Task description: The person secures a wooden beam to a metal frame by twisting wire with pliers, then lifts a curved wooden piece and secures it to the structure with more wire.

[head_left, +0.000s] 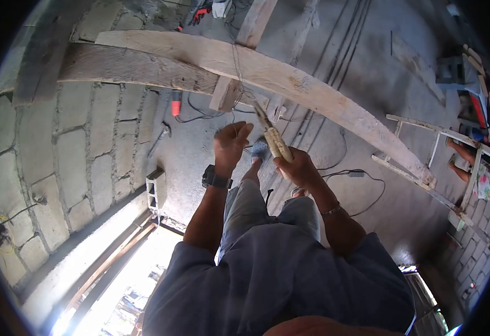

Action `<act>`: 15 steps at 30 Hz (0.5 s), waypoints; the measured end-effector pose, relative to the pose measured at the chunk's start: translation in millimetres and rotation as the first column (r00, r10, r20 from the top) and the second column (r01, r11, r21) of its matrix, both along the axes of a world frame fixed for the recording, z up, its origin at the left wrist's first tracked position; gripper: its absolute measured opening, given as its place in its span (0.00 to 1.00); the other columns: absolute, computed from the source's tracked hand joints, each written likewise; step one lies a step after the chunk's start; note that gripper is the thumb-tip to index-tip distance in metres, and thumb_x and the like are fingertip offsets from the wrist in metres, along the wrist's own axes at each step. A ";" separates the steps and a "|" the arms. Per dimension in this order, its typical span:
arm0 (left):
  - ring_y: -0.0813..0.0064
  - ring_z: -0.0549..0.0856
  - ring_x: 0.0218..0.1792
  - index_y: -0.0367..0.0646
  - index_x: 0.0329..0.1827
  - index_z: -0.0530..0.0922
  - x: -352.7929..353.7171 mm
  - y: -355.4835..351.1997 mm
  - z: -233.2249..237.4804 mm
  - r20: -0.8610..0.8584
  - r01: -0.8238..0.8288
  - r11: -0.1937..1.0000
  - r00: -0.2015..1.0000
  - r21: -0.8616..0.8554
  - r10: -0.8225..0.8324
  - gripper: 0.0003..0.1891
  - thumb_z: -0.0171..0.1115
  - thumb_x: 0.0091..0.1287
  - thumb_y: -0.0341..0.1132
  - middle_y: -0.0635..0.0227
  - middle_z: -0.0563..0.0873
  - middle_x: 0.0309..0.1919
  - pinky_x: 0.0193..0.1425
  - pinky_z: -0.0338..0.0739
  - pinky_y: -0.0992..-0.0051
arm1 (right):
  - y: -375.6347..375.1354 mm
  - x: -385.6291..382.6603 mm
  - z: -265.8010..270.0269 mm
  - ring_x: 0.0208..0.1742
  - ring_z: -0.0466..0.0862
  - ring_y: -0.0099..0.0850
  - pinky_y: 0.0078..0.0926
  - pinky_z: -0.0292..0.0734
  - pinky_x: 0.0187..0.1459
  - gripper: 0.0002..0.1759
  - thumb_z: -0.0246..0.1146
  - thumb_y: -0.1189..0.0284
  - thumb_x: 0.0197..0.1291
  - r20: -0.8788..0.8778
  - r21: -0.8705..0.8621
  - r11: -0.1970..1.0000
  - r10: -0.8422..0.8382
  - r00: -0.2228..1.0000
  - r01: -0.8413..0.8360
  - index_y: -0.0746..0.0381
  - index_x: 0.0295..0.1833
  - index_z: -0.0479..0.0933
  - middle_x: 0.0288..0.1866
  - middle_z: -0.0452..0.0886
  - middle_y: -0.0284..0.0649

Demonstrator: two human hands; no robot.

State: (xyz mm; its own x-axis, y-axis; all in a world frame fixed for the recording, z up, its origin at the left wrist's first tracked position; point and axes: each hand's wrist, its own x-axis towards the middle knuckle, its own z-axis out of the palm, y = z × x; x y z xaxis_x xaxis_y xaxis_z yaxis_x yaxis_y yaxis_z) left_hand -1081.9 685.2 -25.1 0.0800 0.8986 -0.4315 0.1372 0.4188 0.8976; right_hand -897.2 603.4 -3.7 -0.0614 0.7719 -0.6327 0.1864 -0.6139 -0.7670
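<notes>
My right hand [300, 168] grips long-nose pliers [277, 143] by their worn cream handles; the nose points up toward the wooden beams. My left hand [232, 144] is closed in a pinch beside the pliers, on a thin wire [233, 116] that seems to run up toward the beams. Just above both hands, a long pale wooden beam [289, 79] crosses the view. Behind it lies a second beam [138, 68], with a short wood block [224, 94] at the joint. Thin tie wire [237, 61] wraps the pale beam there.
A concrete block wall [74, 126] rises on the left, above a bright opening. On the floor lie a hammer [161, 137], a red-ended tool [176, 103] and black cords [357, 173]. At right stands a metal frame [424, 126], with another person's legs [460, 159] behind it.
</notes>
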 end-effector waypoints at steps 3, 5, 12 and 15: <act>0.84 0.77 0.21 0.29 0.45 0.81 5.9 17.0 -0.8 -0.137 -0.005 0.988 0.990 0.156 0.027 0.19 0.67 0.63 0.40 0.67 0.84 0.27 0.25 0.73 0.82 | 4.5 -5.8 -2.9 0.31 0.80 0.25 0.27 0.76 0.35 0.21 0.63 0.62 0.57 -0.229 -0.017 0.999 -0.037 0.973 0.033 0.67 0.50 0.77 0.32 0.81 0.39; 0.85 0.77 0.20 0.29 0.47 0.80 6.9 27.8 1.0 -0.176 0.022 0.958 0.984 0.285 0.030 0.21 0.69 0.61 0.41 0.66 0.83 0.23 0.23 0.70 0.81 | 10.8 -7.2 -1.3 0.33 0.78 0.24 0.25 0.75 0.38 0.23 0.62 0.62 0.58 -0.195 -0.054 0.998 0.005 0.981 -0.016 0.67 0.53 0.76 0.33 0.80 0.38; 0.85 0.78 0.23 0.31 0.50 0.80 14.4 43.1 -6.0 -0.012 -0.096 0.944 0.994 0.315 0.105 0.18 0.67 0.64 0.37 0.64 0.86 0.32 0.25 0.75 0.83 | 20.0 -13.1 -13.2 0.32 0.77 0.24 0.26 0.73 0.35 0.24 0.62 0.59 0.58 -0.187 0.002 0.999 -0.035 0.982 0.036 0.67 0.51 0.76 0.31 0.79 0.38; 0.84 0.80 0.25 0.31 0.52 0.79 11.4 45.0 -9.7 -0.077 -0.035 0.932 0.995 0.361 0.067 0.19 0.66 0.64 0.38 0.62 0.86 0.37 0.26 0.77 0.83 | 23.4 -12.4 -10.0 0.31 0.76 0.24 0.26 0.73 0.35 0.24 0.62 0.59 0.58 -0.184 0.000 0.999 -0.037 0.982 0.037 0.68 0.50 0.76 0.31 0.79 0.38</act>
